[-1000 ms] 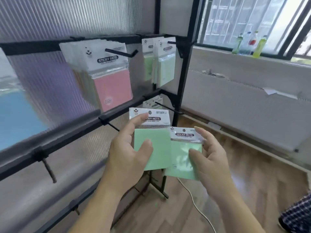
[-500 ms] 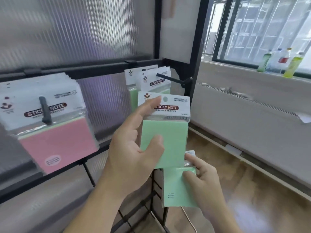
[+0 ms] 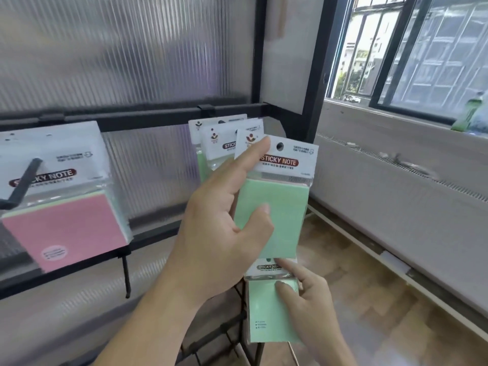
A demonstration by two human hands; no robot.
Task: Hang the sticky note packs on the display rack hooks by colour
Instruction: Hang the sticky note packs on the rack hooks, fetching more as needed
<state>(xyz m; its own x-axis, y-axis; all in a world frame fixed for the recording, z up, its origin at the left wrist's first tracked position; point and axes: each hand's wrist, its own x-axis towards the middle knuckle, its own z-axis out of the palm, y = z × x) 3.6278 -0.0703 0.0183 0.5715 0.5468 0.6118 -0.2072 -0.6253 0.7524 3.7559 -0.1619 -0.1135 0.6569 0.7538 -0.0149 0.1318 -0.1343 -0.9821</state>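
i count two hands, left hand (image 3: 219, 233) and right hand (image 3: 309, 299), two held packs, upper green pack (image 3: 277, 215) and lower green pack (image 3: 269, 320), two hanging green packs (image 3: 211, 143), one pink pack (image 3: 66, 228) showing.

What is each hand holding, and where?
Left hand pinches the upper green pack, thumb on pad, forefinger on header. Right hand pinches the lower green pack at its upper right.

Pink pack (image 3: 66, 225) cut by left edge, hung green packs (image 3: 219, 143) partly behind held pack (image 3: 280, 215), windowsill bottle (image 3: 468, 114) blurred
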